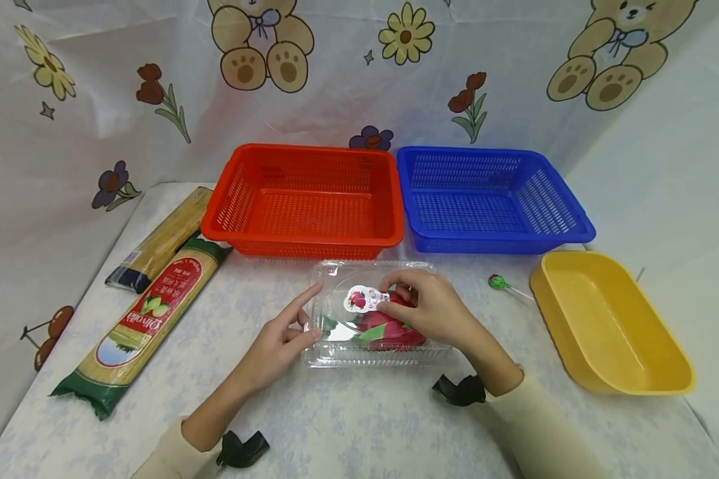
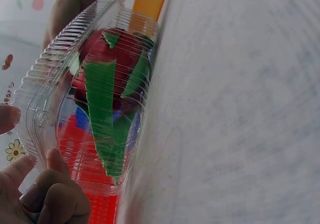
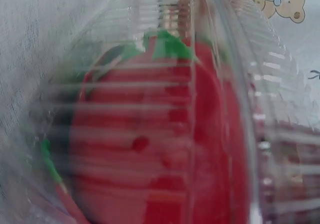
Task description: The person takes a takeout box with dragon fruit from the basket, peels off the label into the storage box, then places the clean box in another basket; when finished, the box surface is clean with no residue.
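Now straight left fingers [image 1: 300, 303] touch a clear ribbed box [image 1: 344, 334]; the right hand [image 1: 428, 304] pinches its label [image 1: 359, 299].

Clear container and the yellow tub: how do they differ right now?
The clear container is see-through; the yellow tub is opaque. The container is lidded, while the tub is open-topped. The left hand and right hand are at the container; neither touches the tub. Both stand on the table.
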Action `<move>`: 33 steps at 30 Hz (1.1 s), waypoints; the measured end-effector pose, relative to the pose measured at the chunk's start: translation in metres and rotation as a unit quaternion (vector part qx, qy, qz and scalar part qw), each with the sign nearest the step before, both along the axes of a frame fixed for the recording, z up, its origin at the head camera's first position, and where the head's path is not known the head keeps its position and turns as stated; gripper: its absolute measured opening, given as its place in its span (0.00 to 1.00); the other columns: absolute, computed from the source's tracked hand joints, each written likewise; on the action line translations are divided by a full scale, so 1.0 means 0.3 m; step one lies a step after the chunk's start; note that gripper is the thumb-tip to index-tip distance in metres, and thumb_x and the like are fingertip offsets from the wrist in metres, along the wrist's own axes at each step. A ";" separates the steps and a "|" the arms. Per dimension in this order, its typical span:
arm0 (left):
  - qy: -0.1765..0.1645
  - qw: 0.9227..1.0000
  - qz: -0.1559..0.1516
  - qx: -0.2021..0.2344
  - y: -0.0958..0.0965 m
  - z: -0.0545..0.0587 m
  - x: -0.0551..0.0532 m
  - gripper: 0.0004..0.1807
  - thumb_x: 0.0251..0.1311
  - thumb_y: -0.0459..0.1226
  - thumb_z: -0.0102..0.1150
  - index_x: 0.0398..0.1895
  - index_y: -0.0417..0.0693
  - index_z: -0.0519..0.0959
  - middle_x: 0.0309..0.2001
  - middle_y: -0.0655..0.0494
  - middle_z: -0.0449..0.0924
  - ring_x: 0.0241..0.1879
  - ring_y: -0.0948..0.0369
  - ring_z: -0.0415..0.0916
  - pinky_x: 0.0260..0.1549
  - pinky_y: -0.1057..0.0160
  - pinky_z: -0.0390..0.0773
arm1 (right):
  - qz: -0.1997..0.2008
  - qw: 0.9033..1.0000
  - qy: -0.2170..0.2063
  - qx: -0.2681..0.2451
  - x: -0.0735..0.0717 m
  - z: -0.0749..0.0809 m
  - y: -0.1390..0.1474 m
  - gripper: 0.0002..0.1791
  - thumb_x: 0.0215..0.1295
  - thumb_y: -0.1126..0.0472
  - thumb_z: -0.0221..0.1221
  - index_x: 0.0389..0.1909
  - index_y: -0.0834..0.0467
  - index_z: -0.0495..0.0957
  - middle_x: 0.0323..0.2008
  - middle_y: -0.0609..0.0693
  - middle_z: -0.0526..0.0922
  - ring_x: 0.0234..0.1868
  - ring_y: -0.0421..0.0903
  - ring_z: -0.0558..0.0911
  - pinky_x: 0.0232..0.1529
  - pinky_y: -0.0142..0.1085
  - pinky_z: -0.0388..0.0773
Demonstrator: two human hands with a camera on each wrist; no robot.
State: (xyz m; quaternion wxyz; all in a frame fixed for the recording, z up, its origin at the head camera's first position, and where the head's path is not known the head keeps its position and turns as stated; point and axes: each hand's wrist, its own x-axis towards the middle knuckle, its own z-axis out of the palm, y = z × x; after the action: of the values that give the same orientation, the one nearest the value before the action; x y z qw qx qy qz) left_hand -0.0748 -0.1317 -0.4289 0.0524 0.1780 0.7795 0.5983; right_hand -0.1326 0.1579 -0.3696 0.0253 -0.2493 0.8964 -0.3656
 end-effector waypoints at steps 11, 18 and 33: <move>0.007 1.000 -0.002 0.004 -0.004 -0.004 0.001 0.37 0.71 0.33 0.59 0.80 0.61 0.60 0.35 0.47 0.68 0.15 0.69 0.53 0.16 0.66 0.59 | 0.037 0.998 0.021 -0.043 0.012 -0.007 0.000 0.11 0.64 0.59 0.71 0.46 0.45 0.85 0.41 0.40 0.81 0.21 0.42 0.70 0.23 0.34 0.67; 0.006 1.000 -0.003 0.002 -0.003 -0.002 0.000 0.37 0.71 0.34 0.59 0.80 0.61 0.60 0.36 0.47 0.67 0.15 0.69 0.53 0.15 0.66 0.58 | 0.018 0.998 -0.001 -0.054 0.013 -0.002 0.001 0.13 0.65 0.62 0.70 0.48 0.46 0.88 0.44 0.42 0.83 0.20 0.42 0.71 0.21 0.34 0.68; 0.005 1.000 0.002 0.000 -0.004 0.001 0.002 0.37 0.71 0.34 0.59 0.80 0.61 0.59 0.36 0.47 0.67 0.16 0.70 0.53 0.16 0.66 0.57 | 0.015 0.987 -0.058 -0.152 0.009 -0.017 0.017 0.12 0.67 0.62 0.68 0.49 0.49 0.89 0.48 0.46 0.85 0.25 0.47 0.74 0.24 0.32 0.72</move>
State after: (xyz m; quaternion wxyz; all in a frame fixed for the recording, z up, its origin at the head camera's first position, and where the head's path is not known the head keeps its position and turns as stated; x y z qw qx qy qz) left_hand -0.0743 -0.1329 -0.4285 0.0476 0.1797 0.7800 0.5975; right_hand -0.1298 0.1629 -0.3748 0.0448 -0.2417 0.8238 -0.5107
